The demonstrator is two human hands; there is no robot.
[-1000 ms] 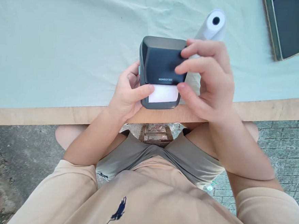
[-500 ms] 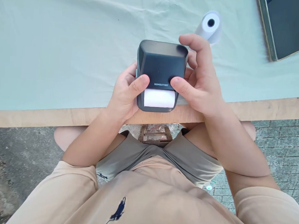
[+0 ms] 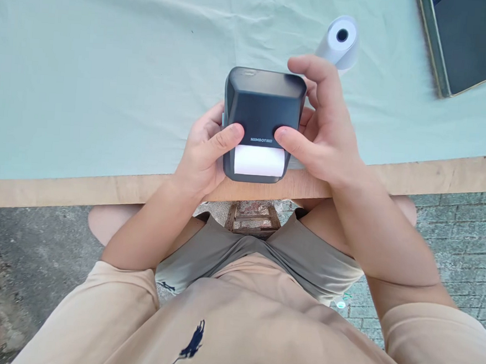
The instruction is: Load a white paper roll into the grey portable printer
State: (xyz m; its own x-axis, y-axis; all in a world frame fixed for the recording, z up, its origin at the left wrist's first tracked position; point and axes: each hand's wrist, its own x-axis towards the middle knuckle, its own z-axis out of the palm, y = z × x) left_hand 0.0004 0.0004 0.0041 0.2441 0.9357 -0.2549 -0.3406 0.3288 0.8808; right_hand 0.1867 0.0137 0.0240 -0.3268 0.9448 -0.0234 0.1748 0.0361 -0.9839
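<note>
A dark label printer [image 3: 265, 108] marked NIIMBOT is held between both hands at the table's front edge. White paper [image 3: 259, 161] shows at its near end. My left hand [image 3: 205, 151] grips its left side, the thumb lying on top and the other fingers partly hidden beneath. My right hand [image 3: 325, 127] holds the right side, its thumb pressed on the lid by the lettering. The right index finger is bent over the far right corner. Just beyond that hand stands a white paper roll [image 3: 342, 39] with a dark core.
A pale green cloth [image 3: 87, 82] covers the table, and its bare wooden edge [image 3: 59, 190] runs along the front. At the far right lies a dark-screened device [image 3: 471, 45], perhaps a phone or tablet. My lap and a wooden frame [image 3: 252, 219] are below the edge.
The right index finger and thumb have shifted slightly left on the printer. The printer sits very slightly lower in view, and both hands still hold it.
</note>
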